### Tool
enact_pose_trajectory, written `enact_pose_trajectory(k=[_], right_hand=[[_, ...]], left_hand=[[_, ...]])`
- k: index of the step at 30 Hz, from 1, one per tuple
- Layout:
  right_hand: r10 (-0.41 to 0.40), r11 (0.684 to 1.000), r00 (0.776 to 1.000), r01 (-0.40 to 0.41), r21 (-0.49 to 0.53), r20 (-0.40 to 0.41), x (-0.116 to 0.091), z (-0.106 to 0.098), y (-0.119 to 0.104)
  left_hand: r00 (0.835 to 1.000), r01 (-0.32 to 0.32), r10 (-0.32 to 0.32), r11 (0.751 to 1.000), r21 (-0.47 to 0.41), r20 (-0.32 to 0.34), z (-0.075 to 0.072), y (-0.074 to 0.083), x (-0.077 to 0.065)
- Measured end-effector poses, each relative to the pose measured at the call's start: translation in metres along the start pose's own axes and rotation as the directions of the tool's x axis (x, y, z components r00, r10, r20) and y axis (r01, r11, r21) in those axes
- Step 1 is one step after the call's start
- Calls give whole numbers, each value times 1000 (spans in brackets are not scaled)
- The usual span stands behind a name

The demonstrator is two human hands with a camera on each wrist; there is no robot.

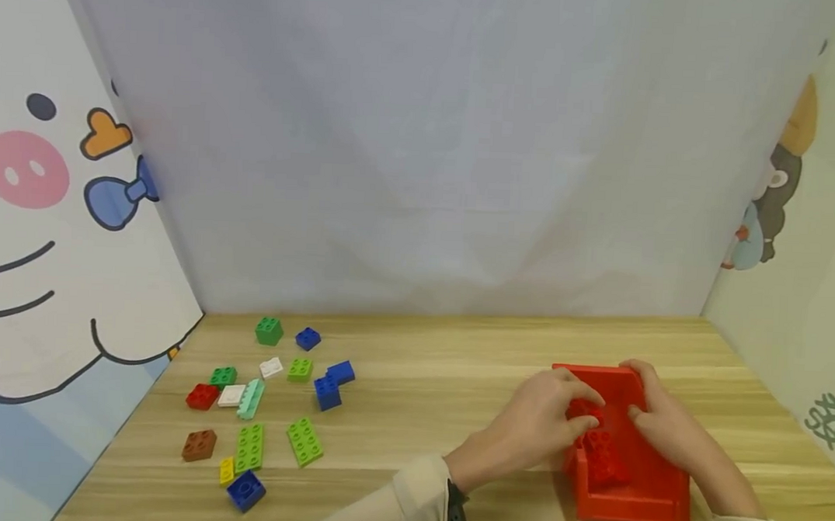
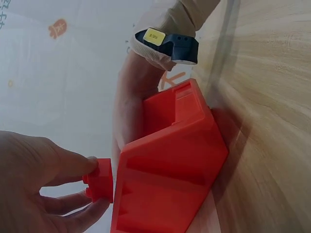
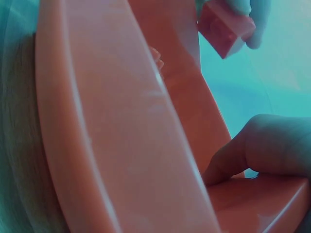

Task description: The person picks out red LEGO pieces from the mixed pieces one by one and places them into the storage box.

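Red bin (image 1: 633, 512) sits toward the right edge of the desk (image 1: 441, 370) — right hand (image 1: 676, 427) clasping its right wall, thumb inside. Left hand (image 1: 540, 413) pinches a red brick (image 2: 101, 179) between thumb and fingers at the bin's left rim; another red brick (image 1: 606, 464) lies inside. Loose coloured bricks (image 1: 250, 398) lie toward the desk's left edge — well apart.

Over to the table (image 1: 441, 355) now, pale and wood-grained, carrying scattered bricks (image 1: 299, 369) at left, green, blue, white, red, brown, yellow, and, at right, a red bin (image 1: 630, 512).
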State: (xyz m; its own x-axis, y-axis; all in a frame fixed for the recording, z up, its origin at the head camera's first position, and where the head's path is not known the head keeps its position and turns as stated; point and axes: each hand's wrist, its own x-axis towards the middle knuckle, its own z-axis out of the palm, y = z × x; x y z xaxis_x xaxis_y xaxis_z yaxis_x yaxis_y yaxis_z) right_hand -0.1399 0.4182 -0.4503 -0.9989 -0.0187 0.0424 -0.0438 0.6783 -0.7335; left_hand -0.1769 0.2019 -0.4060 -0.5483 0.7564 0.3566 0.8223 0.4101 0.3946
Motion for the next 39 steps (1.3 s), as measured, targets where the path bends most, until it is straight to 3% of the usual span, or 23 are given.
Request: enact_pose_trajectory(k=[10, 17, 23, 31, 39], right_hand=[[27, 1000, 999, -27, 6, 19, -1, 2, 0], [27, 999, 1000, -28, 24, 10, -3, 3, 2], [-3, 1000, 1000, 3, -11, -20, -1, 3, 3], [-8, 1000, 1000, 7, -30, -18, 2, 0, 1], [18, 1000, 1000, -18, -13, 3, 1, -1, 1]], left_hand=[[999, -29, 29, 999, 29, -16, 11, 0, 2], [997, -31, 31, 999, 9, 77, 18, 4, 6], [993, -87, 83, 995, 45, 85, 25, 4, 11], [989, -74, 65, 996, 59, 131, 29, 4, 17], [967, -102, 70, 987, 123, 245, 32, 6, 23]])
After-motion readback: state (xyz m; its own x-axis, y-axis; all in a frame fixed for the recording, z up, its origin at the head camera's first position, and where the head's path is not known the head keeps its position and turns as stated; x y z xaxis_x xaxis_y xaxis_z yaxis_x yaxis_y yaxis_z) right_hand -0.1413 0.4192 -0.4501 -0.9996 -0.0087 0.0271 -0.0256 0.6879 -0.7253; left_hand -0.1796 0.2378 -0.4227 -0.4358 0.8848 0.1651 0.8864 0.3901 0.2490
